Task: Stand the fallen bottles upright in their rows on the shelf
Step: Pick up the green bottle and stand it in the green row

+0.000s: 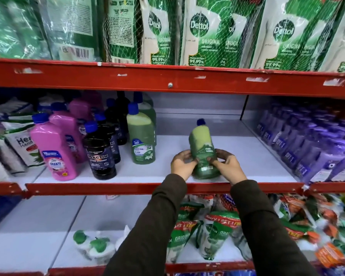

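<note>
I'm looking at a red metal store rack whose white middle shelf board [247, 156] runs across the centre of the frame. On it, right of centre, stands a green plastic floor-cleaner bottle with a blue cap [204, 148], roughly upright with its neck leaning slightly away; the liquid inside reaches to just below the neck. My left hand [182, 162] and right hand [228, 166] clasp its lower body from either side, fingers curled on the label. At centre left stand rows of pink bottles [54, 148], dark bottles [101, 154] and a matching green bottle [140, 140], all upright and full. Purple refill pouches [317, 150] fill the right; netted green Dettol pouches [207, 32] crowd the top.
</note>
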`<state>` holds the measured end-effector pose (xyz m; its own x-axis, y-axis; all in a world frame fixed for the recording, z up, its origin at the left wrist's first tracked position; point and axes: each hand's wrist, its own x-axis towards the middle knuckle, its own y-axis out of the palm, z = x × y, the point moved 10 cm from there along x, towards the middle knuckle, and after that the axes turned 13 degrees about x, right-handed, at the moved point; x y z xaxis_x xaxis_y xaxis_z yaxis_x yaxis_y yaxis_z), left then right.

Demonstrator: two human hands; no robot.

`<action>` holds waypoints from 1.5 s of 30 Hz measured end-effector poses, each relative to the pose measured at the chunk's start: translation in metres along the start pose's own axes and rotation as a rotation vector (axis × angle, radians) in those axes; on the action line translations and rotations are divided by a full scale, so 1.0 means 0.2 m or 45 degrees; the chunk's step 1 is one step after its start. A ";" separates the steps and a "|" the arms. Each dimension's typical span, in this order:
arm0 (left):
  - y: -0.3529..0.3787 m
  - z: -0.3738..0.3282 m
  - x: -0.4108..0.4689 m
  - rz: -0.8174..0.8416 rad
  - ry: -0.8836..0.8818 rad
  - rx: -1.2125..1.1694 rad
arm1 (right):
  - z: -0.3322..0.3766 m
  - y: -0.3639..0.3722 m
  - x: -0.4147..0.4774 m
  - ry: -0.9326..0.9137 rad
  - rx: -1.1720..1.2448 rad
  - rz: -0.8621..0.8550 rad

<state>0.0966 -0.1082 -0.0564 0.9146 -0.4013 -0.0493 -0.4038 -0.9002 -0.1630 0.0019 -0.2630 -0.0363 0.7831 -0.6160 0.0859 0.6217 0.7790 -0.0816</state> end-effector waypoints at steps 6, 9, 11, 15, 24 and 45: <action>-0.27 -0.20 -0.17 -0.064 0.349 0.018 | 0.20 0.17 -0.18 -0.203 0.195 0.027; -0.44 -0.20 -0.23 -0.136 0.388 -0.014 | 0.26 0.34 -0.25 -0.254 0.257 0.073; -0.59 -0.16 -0.26 -0.199 0.387 -0.054 | 0.28 0.49 -0.30 -0.268 0.290 0.109; -0.85 -0.06 -0.29 -0.304 0.383 -0.039 | 0.28 0.76 -0.37 -0.275 0.304 0.173; -1.05 0.05 -0.29 -0.299 0.391 0.034 | 0.20 0.99 -0.45 -0.243 0.349 0.188; -0.94 0.03 -0.28 -0.100 0.434 0.229 | 0.16 1.04 -0.46 -0.163 0.303 0.372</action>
<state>0.1217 0.0833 -0.0287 0.8709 -0.3925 0.2958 -0.2947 -0.8987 -0.3247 0.0594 -0.0403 -0.0290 0.9087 -0.3562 0.2175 0.3398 0.9340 0.1102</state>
